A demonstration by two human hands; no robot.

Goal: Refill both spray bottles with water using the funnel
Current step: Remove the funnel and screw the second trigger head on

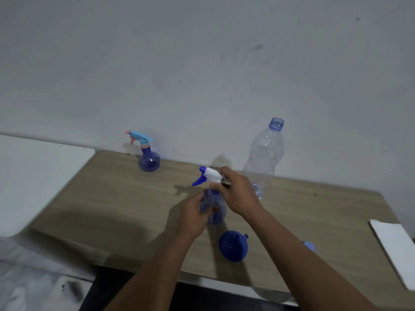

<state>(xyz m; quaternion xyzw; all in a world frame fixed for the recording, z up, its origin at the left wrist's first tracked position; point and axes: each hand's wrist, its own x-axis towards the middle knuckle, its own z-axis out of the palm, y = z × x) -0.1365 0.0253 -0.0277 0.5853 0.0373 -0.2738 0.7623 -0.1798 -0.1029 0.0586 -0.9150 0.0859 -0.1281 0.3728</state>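
Observation:
A round blue spray bottle (pixel 214 217) stands at the middle of the wooden table (pixel 112 198). My left hand (pixel 194 215) grips its body. My right hand (pixel 238 193) holds its white and blue trigger head (pixel 207 175) at the bottle's neck. A second blue spray bottle (pixel 148 160) with a light blue and pink trigger stands near the wall at the back left. The blue funnel (pixel 233 245) lies on the table in front of the held bottle. A large clear water bottle (pixel 265 158), uncapped, stands at the back right with only a little water at its bottom.
A small light blue cap (pixel 309 246) lies right of the funnel, partly hidden by my right forearm. A white sheet (pixel 395 248) lies at the table's right edge. A white surface (pixel 33 176) adjoins the table on the left. The wall runs close behind.

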